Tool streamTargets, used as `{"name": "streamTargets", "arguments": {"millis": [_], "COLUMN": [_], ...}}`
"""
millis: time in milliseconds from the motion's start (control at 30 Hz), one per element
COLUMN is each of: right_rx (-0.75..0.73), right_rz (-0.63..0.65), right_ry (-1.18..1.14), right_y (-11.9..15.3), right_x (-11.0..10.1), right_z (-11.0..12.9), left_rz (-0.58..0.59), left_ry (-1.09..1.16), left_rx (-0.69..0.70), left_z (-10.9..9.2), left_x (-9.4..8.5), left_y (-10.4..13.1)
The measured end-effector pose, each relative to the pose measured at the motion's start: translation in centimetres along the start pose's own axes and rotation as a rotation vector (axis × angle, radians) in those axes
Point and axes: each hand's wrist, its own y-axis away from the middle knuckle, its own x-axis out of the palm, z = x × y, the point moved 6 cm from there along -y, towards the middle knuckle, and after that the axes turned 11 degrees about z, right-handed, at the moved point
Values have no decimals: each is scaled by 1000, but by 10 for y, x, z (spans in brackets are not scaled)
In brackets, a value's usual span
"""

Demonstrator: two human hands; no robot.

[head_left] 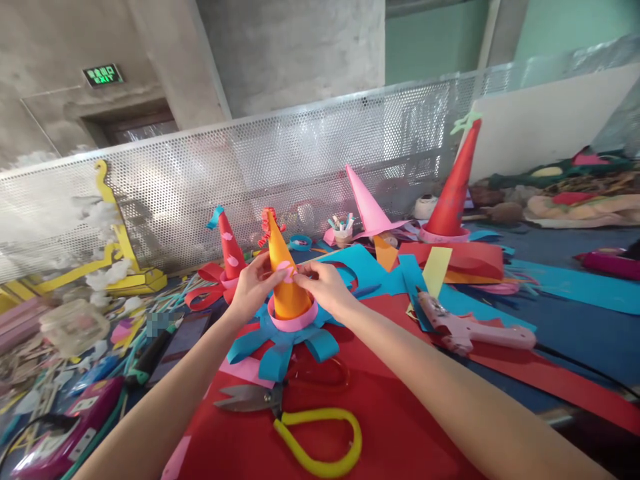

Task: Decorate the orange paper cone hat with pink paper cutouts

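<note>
Orange paper cone (291, 303), one, just behind the yellow-handled scissors (320, 437); left hand (253, 287) grasping its side, right hand (325, 287) pinching the pink paper patch (286, 268). Best handled by bracing the wall from behind and pressing lightly (thin paper probably dents). Red crimped topknot; pink band and blue loops at base.

Concrete wall (295, 53) behind perforated metal screen (310, 147)

The paper cone (289, 293) I touched was orange with a pink patch, ringed in pink above blue paper loops (276, 360). My scissors (320, 427) had yellow handles; the glue gun (475, 328) was pale pink.
</note>
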Motion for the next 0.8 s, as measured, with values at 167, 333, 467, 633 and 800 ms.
{"name": "streamTargets", "arguments": {"millis": [167,333,467,633,800], "right_rx": [23,29,12,-12,-16], "right_rz": [-1,2,-9,-49,-241], "right_ry": [0,2,19,25,37], "right_y": [-1,-3,-4,-4,-1], "right_x": [0,1,3,-4,-34], "right_z": [-3,-5,-5,-2,-4], "left_rz": [15,4,-11,-51,-62], "left_ry": [28,31,6,-20,8], "left_rx": [6,7,12,-17,-41], "left_z": [0,4,3,4,6], "left_x": [0,-2,-2,-3,-6], "left_y": [0,1,1,1,0]}}
